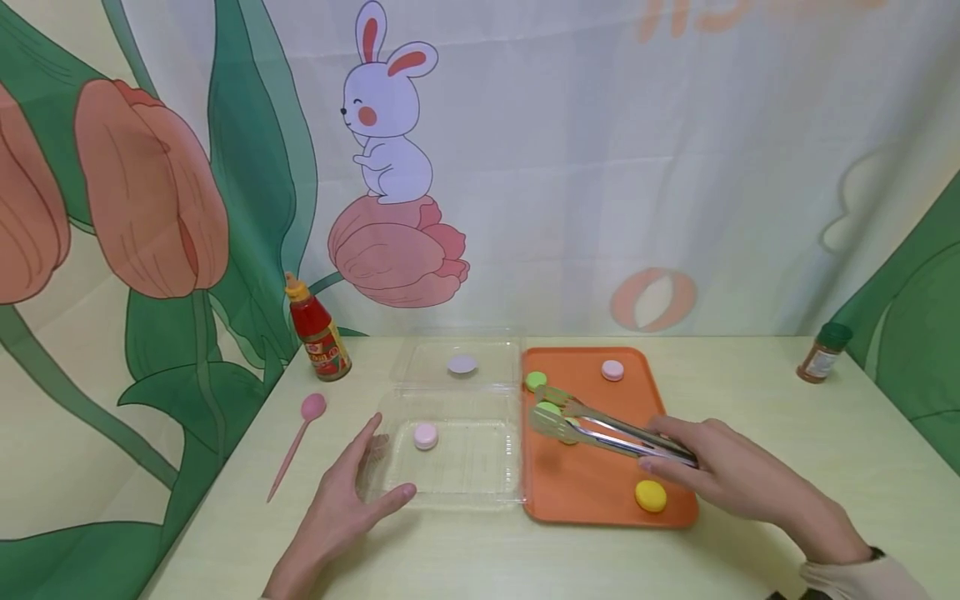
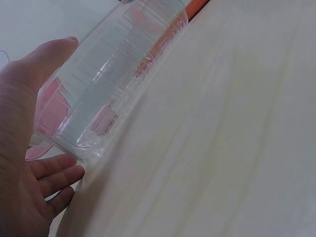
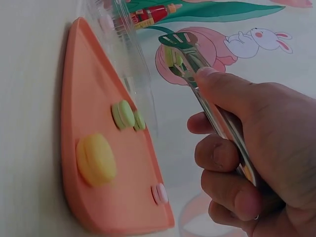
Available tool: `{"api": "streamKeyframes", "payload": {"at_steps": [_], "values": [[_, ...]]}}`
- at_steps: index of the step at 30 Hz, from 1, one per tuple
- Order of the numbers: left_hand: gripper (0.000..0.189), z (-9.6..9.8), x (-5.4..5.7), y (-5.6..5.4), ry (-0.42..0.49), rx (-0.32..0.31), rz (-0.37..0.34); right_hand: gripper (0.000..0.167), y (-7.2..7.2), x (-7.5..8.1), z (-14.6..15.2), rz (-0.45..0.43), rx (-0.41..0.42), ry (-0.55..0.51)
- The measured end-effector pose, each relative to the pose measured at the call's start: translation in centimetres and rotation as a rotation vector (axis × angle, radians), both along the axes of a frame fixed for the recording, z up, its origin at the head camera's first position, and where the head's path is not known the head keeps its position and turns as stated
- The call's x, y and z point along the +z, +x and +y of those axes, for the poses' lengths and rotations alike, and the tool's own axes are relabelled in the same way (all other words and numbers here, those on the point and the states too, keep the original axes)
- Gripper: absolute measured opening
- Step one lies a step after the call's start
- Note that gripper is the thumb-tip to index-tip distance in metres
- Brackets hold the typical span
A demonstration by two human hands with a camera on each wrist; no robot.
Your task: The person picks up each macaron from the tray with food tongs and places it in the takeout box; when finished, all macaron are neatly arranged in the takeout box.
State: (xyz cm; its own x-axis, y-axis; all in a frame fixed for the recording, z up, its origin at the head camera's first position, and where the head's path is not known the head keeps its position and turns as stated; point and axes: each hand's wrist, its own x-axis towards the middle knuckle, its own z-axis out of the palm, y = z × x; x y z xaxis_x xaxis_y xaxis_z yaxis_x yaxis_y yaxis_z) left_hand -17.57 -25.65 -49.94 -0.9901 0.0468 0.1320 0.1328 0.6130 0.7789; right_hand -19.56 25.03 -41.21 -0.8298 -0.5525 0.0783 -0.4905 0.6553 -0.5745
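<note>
My right hand point(image 1: 716, 467) grips metal tongs point(image 1: 622, 433) over the orange tray point(image 1: 600, 500). Between the tong tips is a green macaron point(image 3: 173, 57), lifted above the tray in the right wrist view. Below lie two more green macarons point(image 3: 123, 114), one partly hidden by the tongs in the head view. A yellow macaron point(image 1: 651, 496) sits near the tray's front right, a pink one point(image 1: 612, 370) at its back. My left hand point(image 1: 341, 492), thumb and fingers spread, is at the left end of a clear plastic box point(image 1: 472, 498), which contains a pink macaron point(image 1: 426, 436).
The box's clear lid point(image 1: 495, 354) is raised at the back and carries a pale oval point(image 1: 462, 363). To the left are a red sauce bottle point(image 1: 318, 333) and a pink spoon point(image 1: 300, 433). A green-capped spice jar point(image 1: 823, 354) stands far right, near the printed curtain point(image 1: 540, 208).
</note>
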Motion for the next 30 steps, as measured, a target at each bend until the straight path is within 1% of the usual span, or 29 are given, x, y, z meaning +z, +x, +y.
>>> {"api": "streamKeyframes", "payload": {"at_steps": [3,6,8,10,14,18,23,25,28,30], "values": [[0.111,-0.1,0.0,0.0,0.001,0.002,0.0,0.026,-0.9,0.2,-1.3,-0.038,0.019,0.003],[0.112,-0.2,0.0,0.1,0.001,0.003,0.003,0.038,-1.9,0.3,-2.8,-0.076,0.009,0.049],[0.111,-0.2,-0.1,0.1,0.0,0.003,0.005,0.044,-2.5,0.3,-3.9,-0.069,0.008,0.084],[0.112,-0.2,0.0,0.1,0.0,0.003,0.006,0.047,-3.0,0.4,-4.9,-0.045,0.021,0.11],[0.112,-0.2,0.0,0.1,0.004,0.004,0.001,0.045,-3.8,0.6,-6.7,-0.003,0.069,0.129],[0.112,-0.2,-0.1,0.0,0.001,0.003,-0.001,0.044,-4.5,0.8,-8.4,0.018,0.103,0.157],[0.112,-0.2,-0.2,-0.1,-0.003,-0.001,0.002,0.035,-5.0,0.8,-10.2,0.041,0.127,0.206],[0.113,-0.2,-0.2,-0.2,-0.005,-0.002,0.001,0.03,-5.1,0.8,-10.8,0.034,0.129,0.217],[0.113,-0.1,-0.1,-0.2,-0.007,-0.002,0.003,0.029,-5.4,0.8,-11.4,0.032,0.136,0.228],[0.112,-0.2,-0.1,-0.2,-0.009,-0.003,0.005,0.033,-5.7,0.4,-11.7,0.032,0.152,0.216]]}}
